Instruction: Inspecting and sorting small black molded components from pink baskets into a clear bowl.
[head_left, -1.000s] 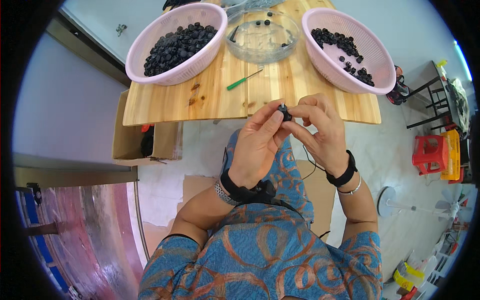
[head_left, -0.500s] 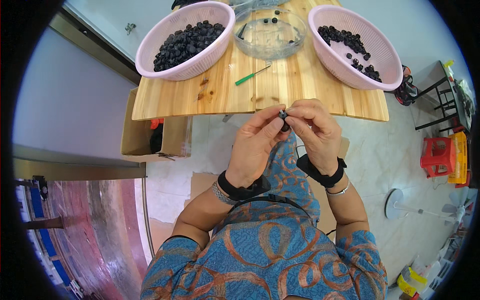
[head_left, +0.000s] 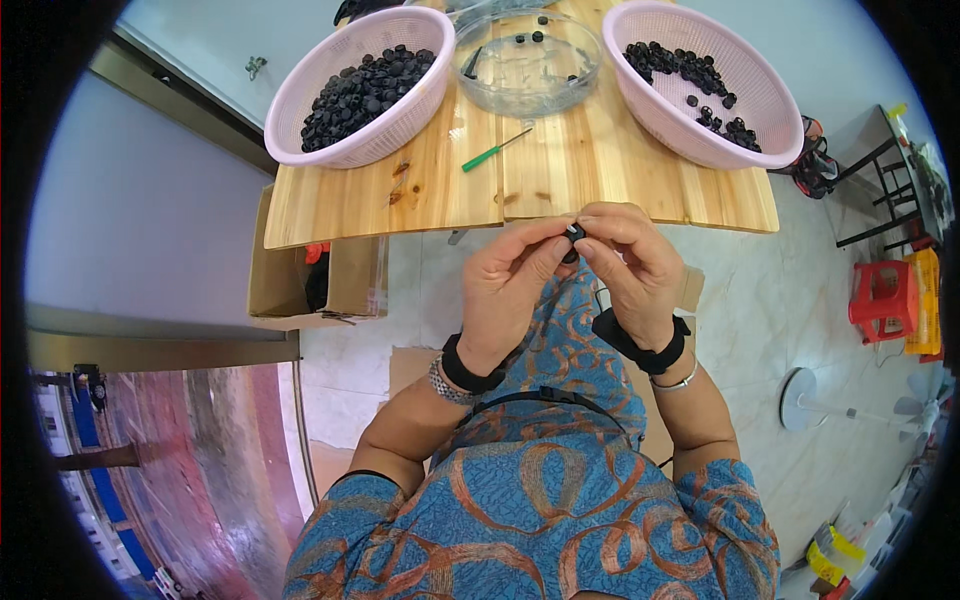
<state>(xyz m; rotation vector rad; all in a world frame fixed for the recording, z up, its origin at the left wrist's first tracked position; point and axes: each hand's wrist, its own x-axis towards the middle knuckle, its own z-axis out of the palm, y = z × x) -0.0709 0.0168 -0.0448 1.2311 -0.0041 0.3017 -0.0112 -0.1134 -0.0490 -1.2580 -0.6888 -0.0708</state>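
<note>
Between my fingertips, just off the table's near edge, is a small black round part (head_left: pixel 574 234) with a pale spot on its top. My left hand (head_left: pixel 508 288) pinches it from the left between thumb and forefinger. From the other side my right hand (head_left: pixel 634 268) grips the same part, thumb and fingers closed on it. Its lower portion is partly covered by my fingers. A green-handled screwdriver (head_left: pixel 484 158) lies on the table beyond my hands.
The wooden table (head_left: pixel 440 205) bears a pink basket (head_left: pixel 285 140) heaped with black caps at left. Another pink basket (head_left: pixel 770 110) at right holds fewer black parts. Between them stands a clear round tray (head_left: pixel 500 105) with several black pieces. Below left is an open cardboard box (head_left: pixel 355 285).
The black part has turned slightly between my fingers, showing more of its top with the pale spot. My hands stay together on it. The whole view has shifted slightly.
</note>
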